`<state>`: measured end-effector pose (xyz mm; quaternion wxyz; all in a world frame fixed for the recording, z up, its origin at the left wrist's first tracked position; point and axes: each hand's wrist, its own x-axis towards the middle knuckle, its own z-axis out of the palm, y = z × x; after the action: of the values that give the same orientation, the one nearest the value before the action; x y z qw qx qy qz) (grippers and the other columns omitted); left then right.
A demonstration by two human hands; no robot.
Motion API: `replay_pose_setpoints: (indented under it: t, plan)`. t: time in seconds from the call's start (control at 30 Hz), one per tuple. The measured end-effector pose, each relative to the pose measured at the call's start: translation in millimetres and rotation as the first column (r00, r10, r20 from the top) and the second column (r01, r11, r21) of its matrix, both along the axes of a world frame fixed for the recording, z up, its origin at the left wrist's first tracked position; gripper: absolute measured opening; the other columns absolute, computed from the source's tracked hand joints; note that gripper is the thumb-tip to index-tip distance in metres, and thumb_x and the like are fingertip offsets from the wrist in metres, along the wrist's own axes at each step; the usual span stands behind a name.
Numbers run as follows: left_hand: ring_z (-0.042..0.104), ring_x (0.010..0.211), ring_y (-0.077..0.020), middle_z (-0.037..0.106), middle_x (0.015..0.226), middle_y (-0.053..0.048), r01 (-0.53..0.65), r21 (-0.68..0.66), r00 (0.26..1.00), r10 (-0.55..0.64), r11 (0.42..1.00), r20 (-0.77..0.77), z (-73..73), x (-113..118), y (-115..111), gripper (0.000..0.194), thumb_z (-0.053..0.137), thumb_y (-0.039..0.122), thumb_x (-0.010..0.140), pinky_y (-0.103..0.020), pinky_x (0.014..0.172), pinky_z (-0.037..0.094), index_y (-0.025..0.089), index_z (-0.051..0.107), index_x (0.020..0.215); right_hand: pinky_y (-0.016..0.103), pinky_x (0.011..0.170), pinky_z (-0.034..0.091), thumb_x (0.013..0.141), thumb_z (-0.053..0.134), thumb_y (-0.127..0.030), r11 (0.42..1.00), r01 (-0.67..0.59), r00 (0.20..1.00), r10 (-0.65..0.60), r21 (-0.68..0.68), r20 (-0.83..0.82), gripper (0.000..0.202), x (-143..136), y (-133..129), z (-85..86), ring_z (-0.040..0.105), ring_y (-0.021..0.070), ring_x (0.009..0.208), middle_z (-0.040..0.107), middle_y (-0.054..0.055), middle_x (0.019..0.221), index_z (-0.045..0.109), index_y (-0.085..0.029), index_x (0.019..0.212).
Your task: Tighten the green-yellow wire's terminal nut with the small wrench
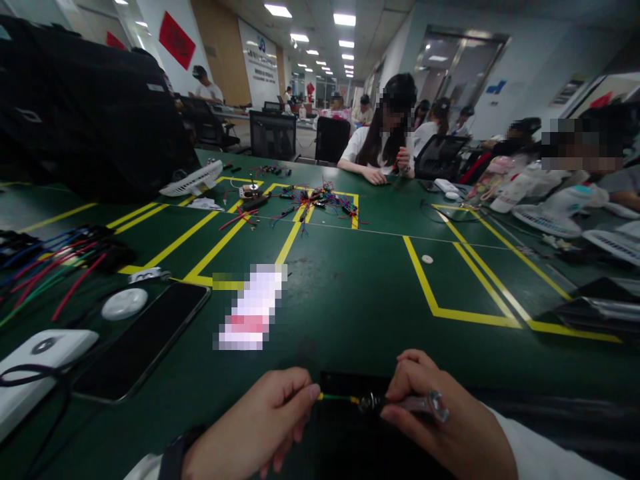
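Note:
Near the front edge of the table, my left hand (273, 413) pinches the end of a thin green-and-yellow wire (337, 398) between thumb and fingers. The wire runs level to the right and meets a small dark tool with a shiny round part (371, 402). My right hand (433, 417) is closed round this tool, whose clear, glossy end (436, 405) sticks out past the thumb. Its exact kind I cannot make out. Under the hands lies a dark, flat surface (345, 440).
A phone (145, 343), a white device with a cable (35, 373) and bundled coloured wires (65, 260) lie at left. A blurred-out sheet (255, 307) lies ahead. More wires (320, 200) are piled farther back. A co-worker (383, 140) sits across the green table (345, 280).

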<state>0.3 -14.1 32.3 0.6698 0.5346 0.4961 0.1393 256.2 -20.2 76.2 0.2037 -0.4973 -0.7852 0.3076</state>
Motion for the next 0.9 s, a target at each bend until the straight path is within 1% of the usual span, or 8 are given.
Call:
replay_pose_setpoints:
  t: [0.07,0.13,0.23,0.33,0.53,0.63,0.77,0.9]
  plan:
    - [0.040,0.035,-0.0032,0.049,0.057,0.007,-0.005,-0.001,1.000,0.005,1.000,0.001,-0.1,0,0,0.039,0.039,0.052,0.091,-0.010,0.029,0.027,0.017,0.048,0.076,0.034,0.066,0.046,0.079,0.060,-0.016,1.000,0.010,1.000,-0.010,0.008,-0.002,0.010,-3,-1,-1.3,0.054,0.0248,0.086,0.057,0.001,0.075,0.053,-0.023,0.077]
    - [0.040,0.035,-0.0032,0.050,0.058,0.007,-0.005,0.005,1.000,0.005,1.000,-0.003,-0.3,-1,0,0.039,0.039,0.052,0.091,-0.010,0.029,0.027,0.018,0.048,0.076,0.039,0.074,0.046,0.079,0.058,-0.017,1.000,-0.004,1.000,0.004,0.019,-0.004,0.010,-4,-1,-1.3,0.055,0.0234,0.082,0.056,0.000,0.072,0.052,-0.023,0.075]
    - [0.041,0.036,-0.0032,0.051,0.058,0.007,0.004,0.008,1.000,-0.004,1.000,-0.002,-0.4,-1,0,0.039,0.040,0.052,0.092,-0.010,0.029,0.027,0.017,0.049,0.076,0.049,0.090,0.039,0.080,0.057,-0.015,0.998,-0.056,0.998,0.055,0.029,0.008,0.011,-5,1,1.0,0.055,0.0174,0.068,0.053,-0.004,0.066,0.052,-0.023,0.074]
    - [0.041,0.035,-0.0034,0.049,0.057,0.007,0.006,0.003,1.000,-0.006,1.000,-0.013,-0.3,-1,0,0.040,0.039,0.054,0.091,-0.010,0.028,0.026,0.018,0.048,0.076,0.051,0.096,0.034,0.081,0.058,-0.014,0.993,-0.112,0.993,0.111,0.031,0.036,0.013,-3,4,3.4,0.054,0.0132,0.060,0.052,-0.006,0.065,0.051,-0.022,0.074]
    - [0.041,0.035,-0.0036,0.049,0.057,0.007,0.009,0.003,1.000,-0.009,1.000,0.002,-0.3,0,1,0.040,0.040,0.053,0.091,-0.010,0.028,0.026,0.018,0.048,0.076,0.051,0.098,0.029,0.080,0.062,-0.012,0.967,-0.251,0.964,0.246,0.047,0.101,0.014,2,12,6.6,0.055,0.0113,0.061,0.055,-0.007,0.067,0.051,-0.021,0.076]
    - [0.041,0.035,-0.0039,0.049,0.057,0.007,0.007,0.008,1.000,-0.007,1.000,-0.007,0.2,1,2,0.040,0.039,0.054,0.091,-0.010,0.028,0.026,0.018,0.048,0.076,0.050,0.098,0.027,0.080,0.064,-0.015,0.942,-0.332,0.938,0.325,0.046,0.121,0.013,3,18,10.4,0.056,0.0115,0.063,0.058,-0.007,0.068,0.053,-0.021,0.077]
    - [0.040,0.035,-0.0036,0.048,0.056,0.007,0.009,0.012,1.000,-0.009,1.000,-0.015,1.3,1,2,0.040,0.039,0.054,0.091,-0.011,0.028,0.028,0.018,0.048,0.075,0.049,0.097,0.027,0.081,0.061,-0.014,0.908,-0.417,0.903,0.409,0.041,0.135,0.010,1,28,17.8,0.058,0.0127,0.067,0.062,-0.005,0.071,0.054,-0.022,0.079]
    - [0.040,0.035,-0.0031,0.048,0.057,0.007,0.004,0.011,1.000,-0.004,1.000,0.005,0.6,0,1,0.039,0.039,0.052,0.092,-0.010,0.029,0.028,0.017,0.049,0.076,0.048,0.095,0.027,0.080,0.061,-0.013,0.874,-0.486,0.867,0.479,0.020,0.139,0.010,0,37,24.2,0.059,0.0129,0.069,0.062,-0.006,0.072,0.055,-0.022,0.080]
